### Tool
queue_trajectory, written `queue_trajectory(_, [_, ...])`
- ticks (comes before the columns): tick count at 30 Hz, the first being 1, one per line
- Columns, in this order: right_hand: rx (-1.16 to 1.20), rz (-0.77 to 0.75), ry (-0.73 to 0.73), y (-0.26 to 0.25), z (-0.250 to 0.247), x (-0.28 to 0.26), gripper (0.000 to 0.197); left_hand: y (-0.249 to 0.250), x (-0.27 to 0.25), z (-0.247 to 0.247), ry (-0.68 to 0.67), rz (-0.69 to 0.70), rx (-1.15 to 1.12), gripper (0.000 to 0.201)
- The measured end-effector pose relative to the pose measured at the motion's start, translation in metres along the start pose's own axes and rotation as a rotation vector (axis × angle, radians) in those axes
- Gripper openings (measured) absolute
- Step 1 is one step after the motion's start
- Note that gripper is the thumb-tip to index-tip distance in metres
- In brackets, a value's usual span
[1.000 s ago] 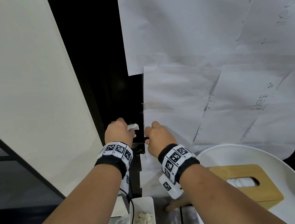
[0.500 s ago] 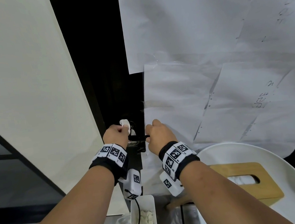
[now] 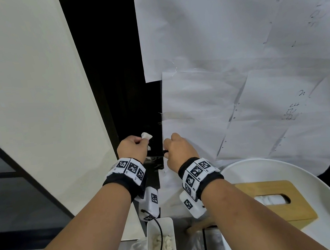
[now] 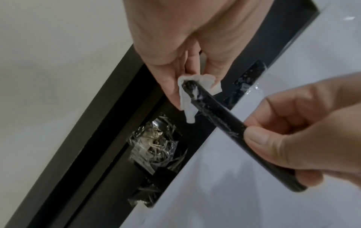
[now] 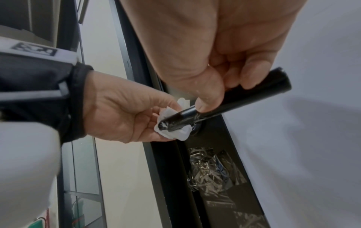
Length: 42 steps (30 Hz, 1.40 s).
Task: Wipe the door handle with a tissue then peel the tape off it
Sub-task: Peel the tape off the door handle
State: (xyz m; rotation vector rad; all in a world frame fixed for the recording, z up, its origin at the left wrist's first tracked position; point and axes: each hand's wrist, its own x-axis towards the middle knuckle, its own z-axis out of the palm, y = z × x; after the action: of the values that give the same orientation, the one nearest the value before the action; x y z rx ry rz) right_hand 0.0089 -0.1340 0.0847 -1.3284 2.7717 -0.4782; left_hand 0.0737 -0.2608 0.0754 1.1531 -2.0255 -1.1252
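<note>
Low in the frame, my forearms reach up toward a dark door. My right hand (image 4: 293, 131) pinches the free end of the door handle (image 4: 220, 117), a smooth black bar at centre frame, steadying it. My left hand (image 4: 175, 50) grasps a crumpled white tissue (image 4: 187, 95) pressed around the handle's inner end. I judge that short, firm strokes along the bar would wipe best. Thin wrinkled tape (image 4: 201, 106) clings to it; glossy crumpled film (image 4: 156, 145) sits on the door behind.

My black door handle (image 4: 224, 121) slants toward four o'clock, filmy tape (image 4: 197, 98) streaking it, a crumpled white tissue (image 4: 195, 92) cupping its end.
</note>
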Motion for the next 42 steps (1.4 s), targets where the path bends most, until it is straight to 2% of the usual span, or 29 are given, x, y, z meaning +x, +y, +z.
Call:
queue_trajectory(4, [0.004, 0.002, 0.003, 0.0, 0.0, 0.0, 0.011, 0.004, 0.001, -0.001, -0.008, 0.029, 0.037, 0.033])
queue_trajectory(8, [0.01, 0.004, -0.003, 0.0, -0.001, 0.0, 0.011, 0.0, 0.003, 0.0, -0.03, 0.081, 0.141, 0.009])
queue_trajectory(10, [0.009, 0.006, -0.011, 0.0, -0.001, 0.0, 0.011, 0.0, 0.006, 0.002, -0.021, 0.07, 0.179, 0.005])
queue_trajectory(22, [-0.001, -0.009, -0.034, 0.0, -0.003, 0.001, 0.012, 0.012, 0.015, 0.008, -0.016, 0.121, 0.465, 0.026])
queue_trajectory(26, [0.009, -0.009, -0.032, 0.001, -0.003, 0.0, 0.012, 0.01, 0.013, 0.008, 0.008, 0.145, 0.401, 0.023])
queue_trajectory(32, [0.012, -0.002, -0.036, 0.001, -0.003, 0.001, 0.01, -0.002, 0.014, -0.001, 0.015, 0.072, 0.212, 0.022])
queue_trajectory(38, [0.015, 0.0, -0.026, 0.001, -0.002, 0.002, 0.009, -0.012, 0.01, 0.003, -0.022, -0.001, 0.09, 0.042])
queue_trajectory(42, [0.015, -0.008, -0.018, 0.001, -0.001, 0.002, 0.009, -0.015, 0.006, 0.0, -0.056, -0.043, 0.106, 0.034])
